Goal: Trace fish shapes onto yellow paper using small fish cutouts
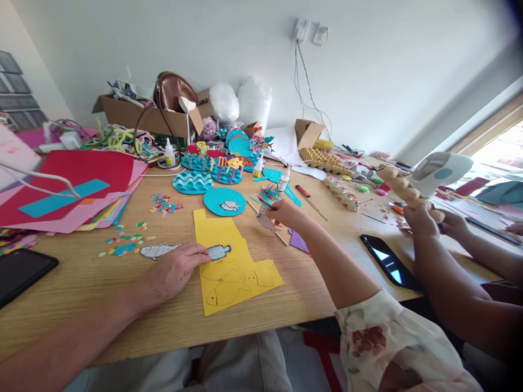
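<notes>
My left hand (180,272) rests on yellow paper (220,228), its fingertips closed on the edge of a small grey-blue paper cutout (219,251) outlined in black. Fish outlines are drawn on the yellow sheet below it. A striped grey paper fish (157,250) lies just left of this hand. Reaching in from the right, my right hand (284,213) has its fingers pinched together beside a brown fish cutout (265,220); a thin dark thing shows at the fingertips, too small to name. A wooden stick (281,238) lies under that hand.
A blue paper disc (224,202) with a fish drawing lies behind. Glue bottles (283,179), coloured paper sheets (77,185), paper dots (126,239) and a phone (388,261) lie around. At right, another person's hands (425,220) hold an egg-carton strip (404,188).
</notes>
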The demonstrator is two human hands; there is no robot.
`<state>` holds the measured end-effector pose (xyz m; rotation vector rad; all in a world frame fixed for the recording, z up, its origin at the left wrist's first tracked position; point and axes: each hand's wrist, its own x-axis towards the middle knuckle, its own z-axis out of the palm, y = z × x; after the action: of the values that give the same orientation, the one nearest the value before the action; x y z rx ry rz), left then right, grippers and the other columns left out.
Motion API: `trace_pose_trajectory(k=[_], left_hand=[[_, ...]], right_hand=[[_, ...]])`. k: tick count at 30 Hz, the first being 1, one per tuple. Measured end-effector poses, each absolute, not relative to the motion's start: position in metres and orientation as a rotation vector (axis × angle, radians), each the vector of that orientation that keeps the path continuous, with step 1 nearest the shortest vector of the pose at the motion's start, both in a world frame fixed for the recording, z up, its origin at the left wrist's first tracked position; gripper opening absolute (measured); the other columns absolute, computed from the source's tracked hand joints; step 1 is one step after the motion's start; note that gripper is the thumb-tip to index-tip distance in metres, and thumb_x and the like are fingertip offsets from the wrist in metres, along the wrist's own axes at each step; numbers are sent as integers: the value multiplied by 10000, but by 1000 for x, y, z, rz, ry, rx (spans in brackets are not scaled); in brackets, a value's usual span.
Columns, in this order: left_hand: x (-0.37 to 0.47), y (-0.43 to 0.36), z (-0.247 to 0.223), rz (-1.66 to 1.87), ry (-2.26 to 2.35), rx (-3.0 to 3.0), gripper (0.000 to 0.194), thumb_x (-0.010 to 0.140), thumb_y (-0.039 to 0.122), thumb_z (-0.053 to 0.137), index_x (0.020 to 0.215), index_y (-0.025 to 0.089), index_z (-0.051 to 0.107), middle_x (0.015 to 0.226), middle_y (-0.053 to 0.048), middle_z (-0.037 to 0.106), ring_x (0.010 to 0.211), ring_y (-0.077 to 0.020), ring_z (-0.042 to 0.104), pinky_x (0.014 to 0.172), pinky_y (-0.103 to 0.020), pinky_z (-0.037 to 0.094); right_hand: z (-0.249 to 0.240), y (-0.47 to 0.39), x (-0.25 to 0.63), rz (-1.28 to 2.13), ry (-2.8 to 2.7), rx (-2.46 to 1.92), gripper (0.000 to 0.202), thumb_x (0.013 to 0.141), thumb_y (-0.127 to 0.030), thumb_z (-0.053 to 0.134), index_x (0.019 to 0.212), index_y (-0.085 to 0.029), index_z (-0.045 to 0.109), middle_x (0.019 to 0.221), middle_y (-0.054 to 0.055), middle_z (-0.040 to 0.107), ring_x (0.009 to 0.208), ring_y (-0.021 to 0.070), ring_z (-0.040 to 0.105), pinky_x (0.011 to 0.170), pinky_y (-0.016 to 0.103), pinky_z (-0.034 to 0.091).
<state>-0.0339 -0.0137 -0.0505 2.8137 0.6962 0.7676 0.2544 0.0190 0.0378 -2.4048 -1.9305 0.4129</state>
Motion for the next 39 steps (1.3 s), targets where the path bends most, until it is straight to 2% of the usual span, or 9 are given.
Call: trace_pose_trajectory(k=[6, 9, 11, 14, 18, 23, 27, 32, 39], left_hand=[[-35, -13, -51, 754, 680, 2849, 386, 831, 21, 300, 961, 156, 638, 990, -64, 621, 937, -144, 572, 838, -260, 494], [-35, -13, -50, 771, 669, 2853, 374, 829, 24, 307, 966, 143, 634, 1003, -74, 622, 954, -154, 567, 853, -275, 488], [-35, -13, -49, 770, 664, 2854, 368, 824, 22, 314, 963, 134, 635, 1005, -81, 624, 960, -161, 564, 858, -285, 487], [-34, -13, -50, 771, 673, 2855, 382, 819, 8, 303, 945, 131, 642, 994, -82, 628, 950, -162, 567, 849, -286, 490], [-34, -11, -53, 747, 685, 2854, 416, 821, -3, 279, 964, 144, 641, 996, -68, 628, 949, -154, 567, 843, -282, 490], [-34, -12, -50, 718, 678, 2873, 373, 837, 35, 302, 951, 139, 642, 990, -69, 631, 944, -156, 572, 837, -280, 492], [-34, -13, -47, 721, 664, 2881, 384, 818, 21, 298, 958, 137, 637, 989, -69, 632, 952, -157, 568, 842, -279, 488], [-34, -12, -50, 742, 655, 2875, 390, 809, 12, 294, 953, 139, 634, 985, -68, 631, 946, -157, 568, 838, -281, 488], [-35, -11, -51, 761, 636, 2885, 380, 818, 14, 296, 952, 133, 631, 985, -72, 629, 943, -160, 567, 828, -282, 490]], right_hand=[[43, 18, 262, 128, -1833, -2343, 232, 805, -251, 440, 776, -165, 653, 734, 67, 649, 746, 193, 588, 536, 243, 344], [47, 10, 260, 98, -1792, -2248, 219, 818, -277, 437, 856, -173, 626, 783, 54, 647, 758, 177, 595, 559, 231, 364], [45, 1, 253, 346, -1733, -2112, 161, 798, -249, 483, 881, -168, 595, 754, 34, 641, 668, 137, 601, 534, 206, 378], [35, -15, 238, 959, -1625, -1889, 67, 760, -167, 537, 825, -160, 550, 608, -9, 596, 542, 101, 582, 447, 171, 350], [17, -29, 222, 1232, -1549, -1795, 170, 725, -60, 545, 848, -174, 514, 553, -57, 565, 476, 73, 558, 419, 146, 368], [-2, -28, 218, 1221, -1537, -1789, 191, 698, -15, 566, 801, -168, 518, 560, -74, 496, 453, 56, 536, 478, 172, 465], [-14, -27, 219, 1155, -1630, -1806, 182, 700, -47, 565, 817, -180, 523, 641, -57, 505, 488, 59, 554, 489, 188, 492], [-17, -31, 215, 1018, -1726, -1865, 192, 680, -77, 574, 836, -183, 538, 688, -41, 540, 483, 62, 540, 452, 186, 447], [-8, -36, 206, 772, -1852, -1953, 165, 647, -100, 592, 793, -175, 570, 682, -24, 573, 571, 87, 528, 499, 195, 359]])
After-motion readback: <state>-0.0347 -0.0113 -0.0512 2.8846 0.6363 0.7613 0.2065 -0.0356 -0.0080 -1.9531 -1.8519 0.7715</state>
